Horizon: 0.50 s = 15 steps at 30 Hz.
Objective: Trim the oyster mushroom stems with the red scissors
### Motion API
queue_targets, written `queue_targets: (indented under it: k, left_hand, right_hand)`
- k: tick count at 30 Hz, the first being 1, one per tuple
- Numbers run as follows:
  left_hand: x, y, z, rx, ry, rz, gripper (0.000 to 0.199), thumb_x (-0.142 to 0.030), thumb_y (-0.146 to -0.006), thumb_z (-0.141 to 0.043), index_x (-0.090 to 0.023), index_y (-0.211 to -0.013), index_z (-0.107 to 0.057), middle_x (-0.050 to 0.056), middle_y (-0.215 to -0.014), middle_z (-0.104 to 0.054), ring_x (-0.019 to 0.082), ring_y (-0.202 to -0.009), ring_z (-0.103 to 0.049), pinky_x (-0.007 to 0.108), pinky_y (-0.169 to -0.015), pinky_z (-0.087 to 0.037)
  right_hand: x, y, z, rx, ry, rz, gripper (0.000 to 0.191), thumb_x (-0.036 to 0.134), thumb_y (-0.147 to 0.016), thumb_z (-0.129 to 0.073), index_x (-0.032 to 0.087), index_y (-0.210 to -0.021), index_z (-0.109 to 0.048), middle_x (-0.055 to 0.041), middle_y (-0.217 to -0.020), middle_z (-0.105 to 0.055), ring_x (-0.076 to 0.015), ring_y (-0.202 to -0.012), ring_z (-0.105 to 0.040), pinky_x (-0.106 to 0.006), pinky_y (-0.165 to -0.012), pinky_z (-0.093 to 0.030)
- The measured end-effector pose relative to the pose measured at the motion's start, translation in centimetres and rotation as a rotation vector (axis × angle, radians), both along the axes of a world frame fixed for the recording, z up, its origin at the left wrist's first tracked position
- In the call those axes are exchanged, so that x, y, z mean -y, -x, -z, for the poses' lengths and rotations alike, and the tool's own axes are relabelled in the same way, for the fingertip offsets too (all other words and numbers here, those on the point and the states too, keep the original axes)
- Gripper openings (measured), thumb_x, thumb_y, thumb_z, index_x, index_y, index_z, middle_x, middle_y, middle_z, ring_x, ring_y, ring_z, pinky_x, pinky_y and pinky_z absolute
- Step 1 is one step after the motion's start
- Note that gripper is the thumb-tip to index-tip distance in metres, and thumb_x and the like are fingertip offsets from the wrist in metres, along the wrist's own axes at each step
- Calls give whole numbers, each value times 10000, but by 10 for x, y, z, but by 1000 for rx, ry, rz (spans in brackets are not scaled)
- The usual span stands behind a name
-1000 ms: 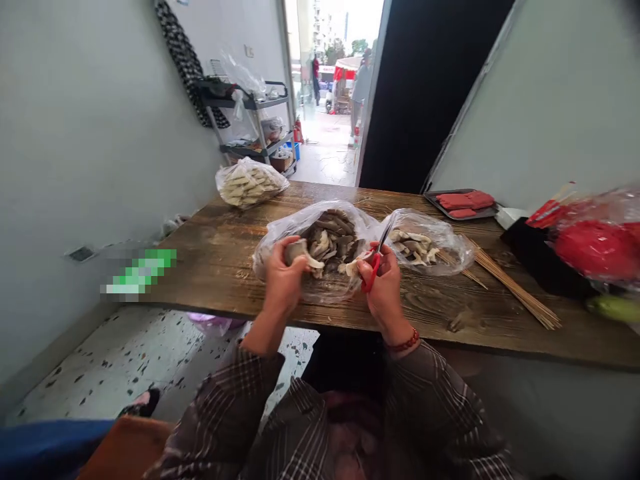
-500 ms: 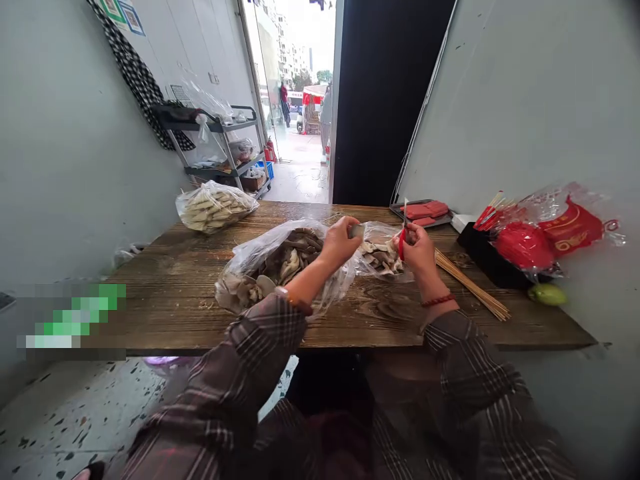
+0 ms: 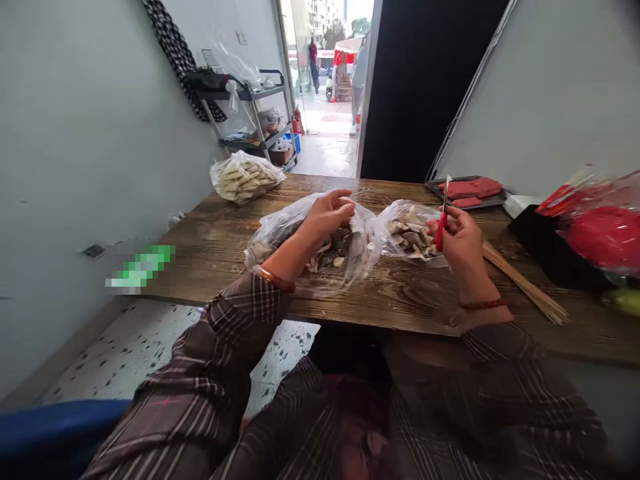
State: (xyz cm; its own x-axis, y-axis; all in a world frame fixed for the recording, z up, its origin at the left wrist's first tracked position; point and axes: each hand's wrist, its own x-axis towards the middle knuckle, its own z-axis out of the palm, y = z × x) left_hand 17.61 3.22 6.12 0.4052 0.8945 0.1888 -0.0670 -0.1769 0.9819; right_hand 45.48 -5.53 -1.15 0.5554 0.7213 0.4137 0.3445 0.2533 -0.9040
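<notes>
My left hand hovers over the big clear plastic bag of grey oyster mushrooms. Its fingers are curved and apart, and I see nothing between them. In my right hand is a pair of red-handled scissors, blades pointing up. Just left of that hand lies a smaller clear bag with pale mushroom pieces in it. The far side of the big bag is partly hidden by my left hand and forearm.
Thin wooden skewers lie right of my right hand. Behind are a dark tray of reddish-pink slabs and, farther right, a black box with red packaging. A bag of pale pieces stands back left. Beyond it is a shelf cart.
The pale mushroom piece that was in my left hand is gone from it, and its fingers have opened over the big bag. My right hand still holds the scissors. The view has shifted.
</notes>
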Motion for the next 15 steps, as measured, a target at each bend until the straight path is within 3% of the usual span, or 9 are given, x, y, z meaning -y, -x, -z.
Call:
queue_targets:
  k: [4,8,11,15]
  left_hand:
    - [0,71,-5,-115,-30,-114,235,-191,-804,-736,-120,-1020,-673,67,-852,-700,132,-722,-638,294,-726,-511]
    - [6,125,3,-363,-160,-150,229,-194,-746,-763,-126,-960,-721,50,-789,-696,142,-691,-600,307,-727,-491]
    - [16,144,15,-575,-307,-93,285,-137,-661,-778,-165,-943,-747,57,-872,-728,178,-781,-631,323,-788,-495]
    - [25,146,35,-786,-498,3,390,-47,-562,-758,-229,-907,-756,34,-876,-715,240,-926,-648,384,-919,-484]
  right_hand:
    - [10,59,-15,-88,35,-194,544,495,-728,-817,240,-1168,-624,-53,-863,-735,-181,-654,-673,-306,-546,-540]
    - [19,118,-9,-113,69,-406,537,520,-753,-807,234,-1171,-630,-24,-818,-731,-156,-627,-643,-288,-544,-521]
    - [22,151,8,-64,109,-531,523,515,-778,-786,231,-1189,-632,-23,-838,-745,-173,-680,-671,-326,-627,-551]
    - [22,174,26,28,139,-586,498,466,-786,-773,233,-1204,-637,-36,-907,-764,-211,-831,-721,-401,-812,-572]
